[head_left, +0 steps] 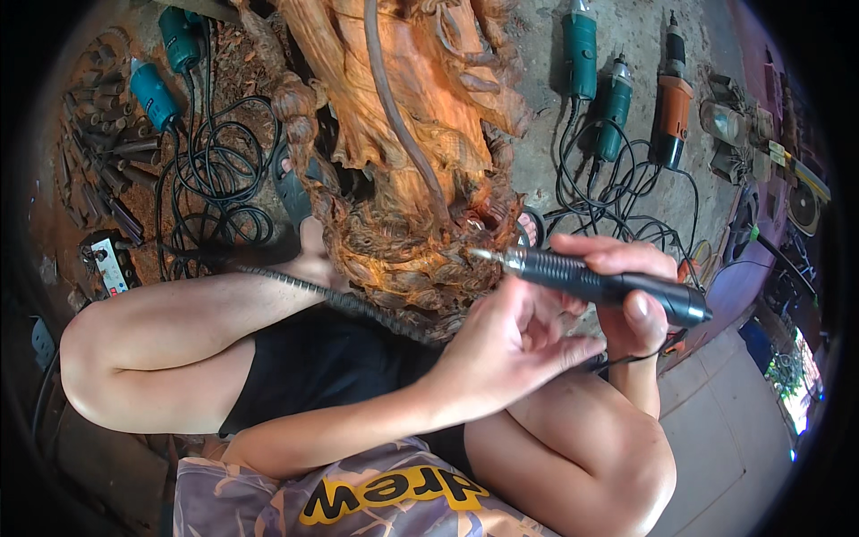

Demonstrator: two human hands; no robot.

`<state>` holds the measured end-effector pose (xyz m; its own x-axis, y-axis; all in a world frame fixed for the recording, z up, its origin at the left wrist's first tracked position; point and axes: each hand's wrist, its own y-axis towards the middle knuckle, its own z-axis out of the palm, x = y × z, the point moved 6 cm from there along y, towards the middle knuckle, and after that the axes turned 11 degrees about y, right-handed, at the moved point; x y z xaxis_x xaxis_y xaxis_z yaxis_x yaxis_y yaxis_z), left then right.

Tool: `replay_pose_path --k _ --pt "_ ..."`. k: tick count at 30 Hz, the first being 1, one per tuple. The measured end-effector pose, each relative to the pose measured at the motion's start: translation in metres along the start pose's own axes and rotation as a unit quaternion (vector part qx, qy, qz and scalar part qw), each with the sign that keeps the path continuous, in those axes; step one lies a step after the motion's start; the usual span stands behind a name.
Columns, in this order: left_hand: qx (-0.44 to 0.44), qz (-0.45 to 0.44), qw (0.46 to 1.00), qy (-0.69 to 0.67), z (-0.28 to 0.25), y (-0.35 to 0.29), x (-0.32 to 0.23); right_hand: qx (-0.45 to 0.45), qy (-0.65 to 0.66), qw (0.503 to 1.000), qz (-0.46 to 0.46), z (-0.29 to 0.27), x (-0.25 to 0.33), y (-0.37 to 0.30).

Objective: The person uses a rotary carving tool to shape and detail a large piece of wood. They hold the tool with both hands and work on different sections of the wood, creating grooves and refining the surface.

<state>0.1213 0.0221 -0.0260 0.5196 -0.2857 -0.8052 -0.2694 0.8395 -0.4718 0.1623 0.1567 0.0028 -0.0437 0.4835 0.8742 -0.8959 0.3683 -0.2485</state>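
Where the floor (626, 54) shows at far left, strewn with dark carving bits (107, 152), a white power strip (109, 266) and two teal grinders (165, 67) amid looped black cables (215, 179); nearer the middle, rising from between bare knees, a large reddish wood carving (403, 134), rough and deeply cut, lit orange along its folds. Crossing the left thigh toward the carving, a ribbed flexible shaft (313, 288). Right of centre, left hand (510, 349) half open, fingers loosely curled, touching the underside of the black rotary handpiece (599, 282) near its front. Handpiece lying nearly level, its silver tip just beside the lower edge of the carving, whether touching cannot be told. Further right, right hand (626, 291) closed around the rear of the handpiece, thumb over the barrel. Beyond, on the floor at upper right, two more teal power tools (595, 76) and an orange one (673, 103), cords tangled below them, with cluttered small items (743, 134) at the far edge
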Motion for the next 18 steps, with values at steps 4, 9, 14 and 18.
replay_pose_path --k 4,9,14,18 --pt "0.044 0.019 0.968 -0.246 0.0 0.017 -0.009 0.027 -0.03 0.999 -0.017 -0.001 -0.007 0.004" --pt "0.032 0.072 0.957 -0.279 0.006 0.027 0.001 0.069 -0.083 0.994 -0.017 0.007 -0.008 0.023" --pt "0.052 0.052 0.947 -0.313 0.003 0.026 0.002 0.101 -0.132 0.986 -0.001 0.007 -0.009 0.029" --pt "0.014 0.047 0.951 -0.304 0.002 0.029 0.0 0.086 -0.115 0.99 0.0 0.004 -0.016 0.031"
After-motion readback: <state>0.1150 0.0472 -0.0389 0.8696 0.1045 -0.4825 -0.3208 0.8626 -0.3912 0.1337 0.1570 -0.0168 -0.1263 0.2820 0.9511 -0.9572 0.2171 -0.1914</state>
